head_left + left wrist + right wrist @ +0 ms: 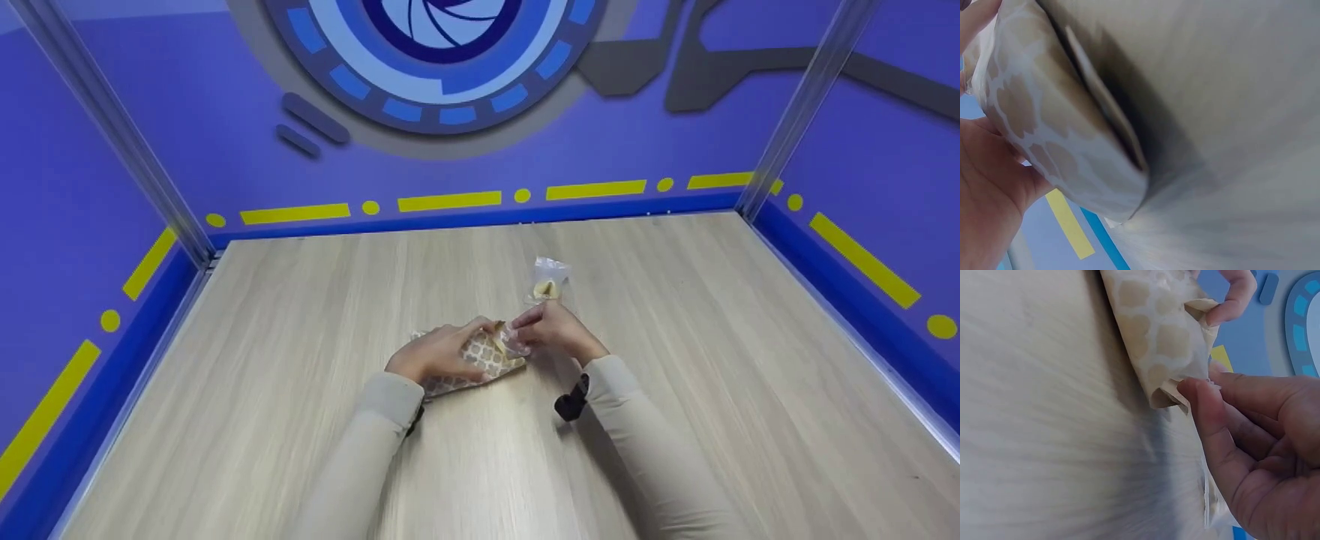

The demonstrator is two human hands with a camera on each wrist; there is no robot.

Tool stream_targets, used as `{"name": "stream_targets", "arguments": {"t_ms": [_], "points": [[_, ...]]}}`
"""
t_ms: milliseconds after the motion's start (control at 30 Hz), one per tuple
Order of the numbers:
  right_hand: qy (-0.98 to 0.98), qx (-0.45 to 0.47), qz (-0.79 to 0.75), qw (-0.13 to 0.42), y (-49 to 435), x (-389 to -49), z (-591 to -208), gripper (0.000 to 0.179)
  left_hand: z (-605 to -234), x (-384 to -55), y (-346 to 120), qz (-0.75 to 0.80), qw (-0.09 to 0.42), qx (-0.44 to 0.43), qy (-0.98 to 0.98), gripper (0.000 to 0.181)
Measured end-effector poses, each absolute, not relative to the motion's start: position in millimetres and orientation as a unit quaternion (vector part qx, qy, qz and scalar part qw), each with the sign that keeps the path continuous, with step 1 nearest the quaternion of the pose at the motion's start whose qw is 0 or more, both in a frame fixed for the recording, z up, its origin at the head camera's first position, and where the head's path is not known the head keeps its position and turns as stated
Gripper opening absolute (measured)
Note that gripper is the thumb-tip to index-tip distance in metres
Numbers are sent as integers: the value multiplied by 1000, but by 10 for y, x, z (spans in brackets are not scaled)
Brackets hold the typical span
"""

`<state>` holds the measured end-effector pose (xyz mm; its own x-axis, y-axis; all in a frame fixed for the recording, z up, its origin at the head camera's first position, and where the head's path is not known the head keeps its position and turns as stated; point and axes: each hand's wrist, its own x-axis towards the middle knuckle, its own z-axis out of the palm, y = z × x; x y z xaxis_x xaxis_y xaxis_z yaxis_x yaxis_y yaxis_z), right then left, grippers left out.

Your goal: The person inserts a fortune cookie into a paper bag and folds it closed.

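My left hand (442, 352) grips a brown paper bag (484, 358) with a pale, giraffe-like pattern, its thumb and fingers spread around the bag. The bag lies on its side low over the table, its mouth facing right. At that mouth, the fingertips of my right hand (559, 330) pinch a clear plastic wrapper (517, 346). What the wrapper contains is hidden by the fingers and the bag. Just beyond the right hand lies a fortune cookie (547, 289) in a clear packet. In the left wrist view the bag's folded end (1112, 185) shows close up.
The wood-grain table (285, 315) extends around both hands. Blue-purple walls (187, 150) with yellow dashes enclose it at the back and sides. A black strap device (573, 399) hangs under the right wrist.
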<state>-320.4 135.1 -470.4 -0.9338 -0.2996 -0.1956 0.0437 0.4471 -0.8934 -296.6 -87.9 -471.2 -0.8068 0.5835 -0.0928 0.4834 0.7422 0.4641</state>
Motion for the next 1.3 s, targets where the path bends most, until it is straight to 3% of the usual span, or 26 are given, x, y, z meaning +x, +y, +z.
{"name": "stream_targets", "arguments": {"t_ms": [1300], "points": [[804, -72, -561, 182, 1252, -3161, -4767, 18, -4715, -2978, -871, 213, 104, 286, 928, 70]]}}
